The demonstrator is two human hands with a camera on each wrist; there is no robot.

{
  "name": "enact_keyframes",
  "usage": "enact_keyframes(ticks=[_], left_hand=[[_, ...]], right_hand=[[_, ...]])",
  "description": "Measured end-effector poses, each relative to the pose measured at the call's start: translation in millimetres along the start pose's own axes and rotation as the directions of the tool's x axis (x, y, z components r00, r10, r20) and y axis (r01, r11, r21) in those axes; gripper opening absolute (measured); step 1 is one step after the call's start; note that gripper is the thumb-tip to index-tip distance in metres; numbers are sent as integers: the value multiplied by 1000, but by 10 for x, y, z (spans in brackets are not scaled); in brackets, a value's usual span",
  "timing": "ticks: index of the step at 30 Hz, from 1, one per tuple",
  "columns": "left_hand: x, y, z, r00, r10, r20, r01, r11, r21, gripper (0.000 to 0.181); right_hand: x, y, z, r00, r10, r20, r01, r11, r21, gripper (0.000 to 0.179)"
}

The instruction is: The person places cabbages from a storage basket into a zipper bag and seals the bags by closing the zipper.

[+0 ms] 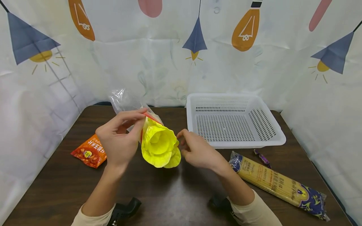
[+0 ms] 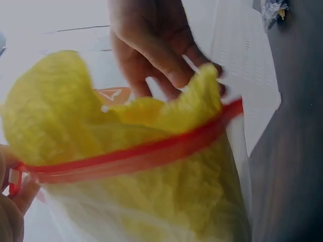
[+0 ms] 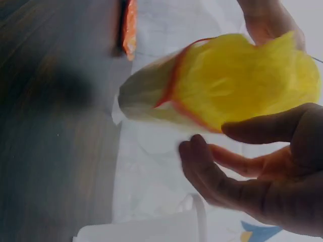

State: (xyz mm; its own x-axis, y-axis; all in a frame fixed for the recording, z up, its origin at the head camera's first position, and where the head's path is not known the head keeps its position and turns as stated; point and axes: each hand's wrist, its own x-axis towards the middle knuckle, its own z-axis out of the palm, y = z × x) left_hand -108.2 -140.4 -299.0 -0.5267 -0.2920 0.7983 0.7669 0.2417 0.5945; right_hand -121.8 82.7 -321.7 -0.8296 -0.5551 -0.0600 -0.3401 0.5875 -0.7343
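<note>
A yellow, crinkled, petal-shaped bundle [image 1: 158, 142], like a large flower, sticks out of a clear zip bag [image 2: 151, 212] with a red zip edge [image 2: 136, 156]. My left hand [image 1: 121, 135] pinches that red edge between thumb and fingers, holding the bag above the table. Beside the bundle's right side is my right hand [image 1: 199, 150], its fingers loosely bent. In the right wrist view its thumb [image 3: 267, 127] lies at the yellow edge, apart from the other fingers, with nothing seen between them. Whether the thumb touches the bundle is unclear.
A white perforated basket [image 1: 234, 145] stands at the back right of the dark table [image 1: 158, 201]. An orange snack packet [image 1: 91, 152] lies left. A spaghetti packet [image 1: 278, 182] and a small purple wrapped item [image 1: 262, 158] lie right. Printed curtains surround the table.
</note>
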Motion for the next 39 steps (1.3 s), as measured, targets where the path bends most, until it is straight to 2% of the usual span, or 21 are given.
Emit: enact_keyframes(ticks=[2,4,5,7,9,11,14,19,21,25,27,30,32,36,39], left_hand=[[18,27,-2,999,-13,-49,12,1000,-29,6],[34,50,-5,996,-33,-88,28,998,-57,5],[41,61,-7,994,-40,-103,33,997,-69,3],[53,80,-11,991,-57,-125,45,994,-96,3],[62,94,-14,987,-67,-143,49,991,-124,5],[68,96,-16,984,-73,-165,49,989,-141,9],[76,81,-25,974,-82,-212,44,983,-178,12],[112,50,-53,946,-98,-309,27,974,-226,17],[133,47,-67,934,-100,-343,20,973,-231,19],[166,47,-101,916,-118,-384,17,966,-257,22],[184,41,-124,909,-139,-392,19,955,-295,23],[210,22,-173,902,-192,-386,38,927,-372,21],[226,9,-212,892,-244,-379,70,906,-418,20],[248,6,-295,858,-365,-360,178,871,-458,21],[264,18,-339,835,-438,-333,247,839,-484,24]], right_hand=[[3,-1,10,998,19,63,-23,997,69,38],[12,6,10,989,39,141,-67,976,206,36],[19,14,11,983,45,180,-95,955,281,35],[32,32,11,966,46,255,-156,888,432,34],[44,48,14,950,36,310,-199,836,512,34],[59,70,27,935,20,355,-226,804,550,34],[84,97,56,914,-1,405,-249,787,564,34],[128,126,120,883,-42,468,-285,743,605,41],[142,127,136,889,-49,456,-284,721,631,42],[146,110,132,931,-74,357,-199,716,669,35],[136,91,116,951,-91,296,-144,716,683,32],[120,69,83,967,-115,226,-82,701,708,28],[112,59,61,975,-119,190,-58,686,726,26],[93,40,20,984,-112,138,-30,662,749,24],[69,14,-16,991,-83,102,-29,617,786,25]])
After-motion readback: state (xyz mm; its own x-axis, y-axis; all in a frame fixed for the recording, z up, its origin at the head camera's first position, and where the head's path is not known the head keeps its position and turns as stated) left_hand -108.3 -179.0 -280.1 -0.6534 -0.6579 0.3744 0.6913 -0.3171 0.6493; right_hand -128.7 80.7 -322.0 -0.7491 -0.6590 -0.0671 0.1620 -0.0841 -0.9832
